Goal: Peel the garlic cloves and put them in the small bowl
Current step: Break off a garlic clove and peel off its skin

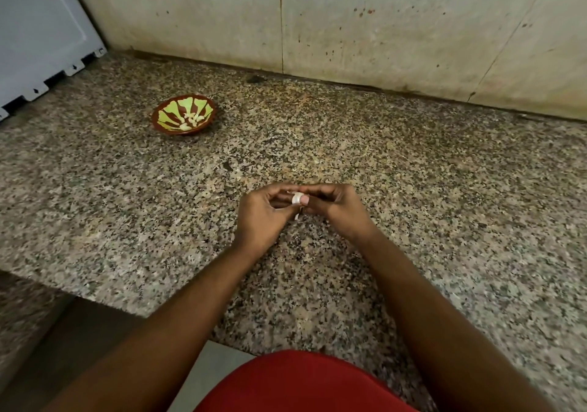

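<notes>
Red cloth [305, 383] sits closest to us, at the granite counter's [444, 221] edge. Above the counter our left hand [263, 218] and right hand [336, 211] meet, fingers curled, both pinching one garlic clove [297, 199] between them. Well apart, far left, the small bowl [184, 116] holds peeled cloves [190, 120].
</notes>
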